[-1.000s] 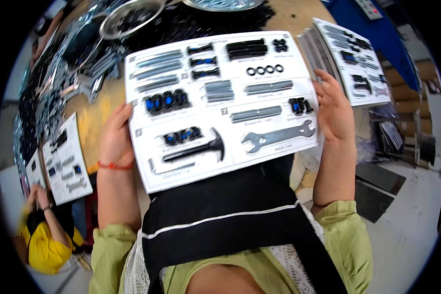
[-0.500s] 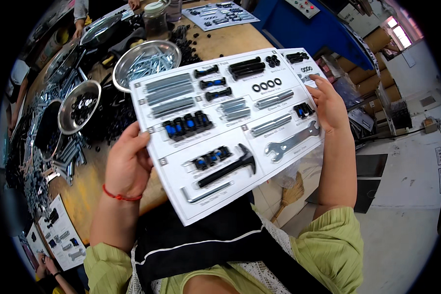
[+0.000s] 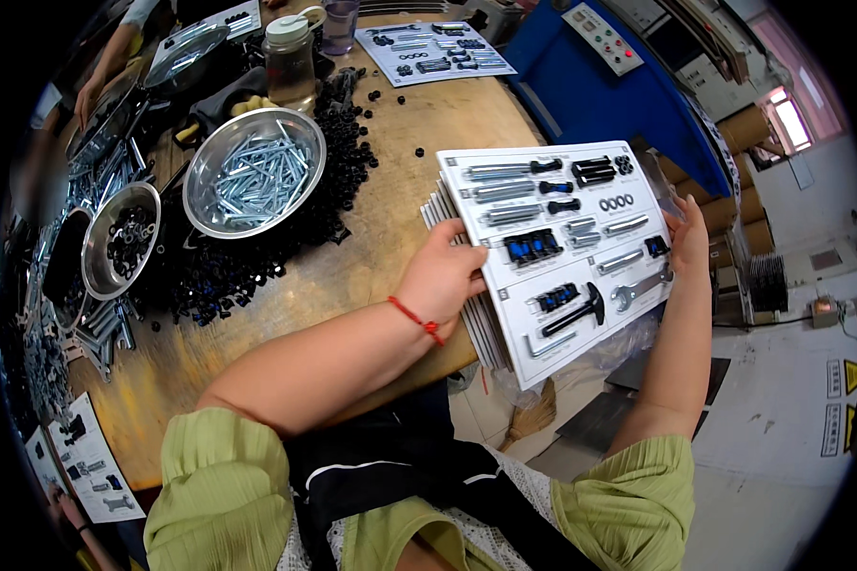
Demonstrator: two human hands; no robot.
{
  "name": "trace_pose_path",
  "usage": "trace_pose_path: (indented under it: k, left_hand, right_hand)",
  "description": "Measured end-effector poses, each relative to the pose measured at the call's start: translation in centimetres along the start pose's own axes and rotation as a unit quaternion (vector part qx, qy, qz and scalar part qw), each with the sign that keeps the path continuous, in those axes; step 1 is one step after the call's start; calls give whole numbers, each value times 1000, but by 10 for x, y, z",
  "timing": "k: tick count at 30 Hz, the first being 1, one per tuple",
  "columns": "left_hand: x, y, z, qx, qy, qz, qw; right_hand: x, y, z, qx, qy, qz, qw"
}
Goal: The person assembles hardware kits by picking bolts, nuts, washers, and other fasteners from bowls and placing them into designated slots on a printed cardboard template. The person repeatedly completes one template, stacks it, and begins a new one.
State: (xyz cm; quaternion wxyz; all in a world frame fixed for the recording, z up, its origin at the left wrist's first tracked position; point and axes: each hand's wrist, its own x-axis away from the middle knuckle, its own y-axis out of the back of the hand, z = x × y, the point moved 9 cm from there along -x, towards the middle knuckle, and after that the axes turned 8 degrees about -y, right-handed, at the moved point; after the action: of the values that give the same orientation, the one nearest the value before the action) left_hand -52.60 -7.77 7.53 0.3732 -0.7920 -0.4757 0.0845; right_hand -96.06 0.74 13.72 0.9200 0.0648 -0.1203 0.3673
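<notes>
Both my hands hold a white hardware card (image 3: 564, 268) by its sides, tilted over the table's right edge. Mounted on it are silver sleeves and bolts, black bolts, washers, a wrench, a hex key and a black hammer-shaped tool. My left hand (image 3: 440, 273), red cord at the wrist, grips the left edge with the thumb on top. My right hand (image 3: 687, 243) is on the right edge, its fingers partly hidden. Directly beneath lies a stack of similar cards (image 3: 484, 328), seen mostly by its edges; whether the held card rests on it I cannot tell.
On the table (image 3: 390, 171) stand a steel bowl of silver bolts (image 3: 262, 176), a smaller bowl of dark washers (image 3: 129, 243) and a lidded jar (image 3: 290, 67). Black nuts lie heaped around them. Another card (image 3: 435, 52) lies at the back, near a blue machine (image 3: 581, 76). Other people work at left.
The card has moved right and away from me, from in front of my body to over the stack. My left arm now reaches across to the right.
</notes>
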Motion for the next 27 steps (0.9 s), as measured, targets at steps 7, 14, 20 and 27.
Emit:
trace_pose_path:
  k: [7, 14, 20, 27]
  left_hand:
    - [-25, -21, 21, -21, 28, 1, 999]
    - [-24, -14, 26, -51, 29, -14, 998]
    - [-35, 0, 23, -140, 9, -12, 990]
    - [3, 53, -3, -316, -48, 66, 945]
  right_hand:
    - [-34, 10, -7, 3, 4, -3, 1000]
    - [-49, 6, -29, -8, -16, 4, 1000]
    - [-67, 10, -51, 54, -52, -21, 997]
    - [-58, 3, 10, 359, 238, -122, 894]
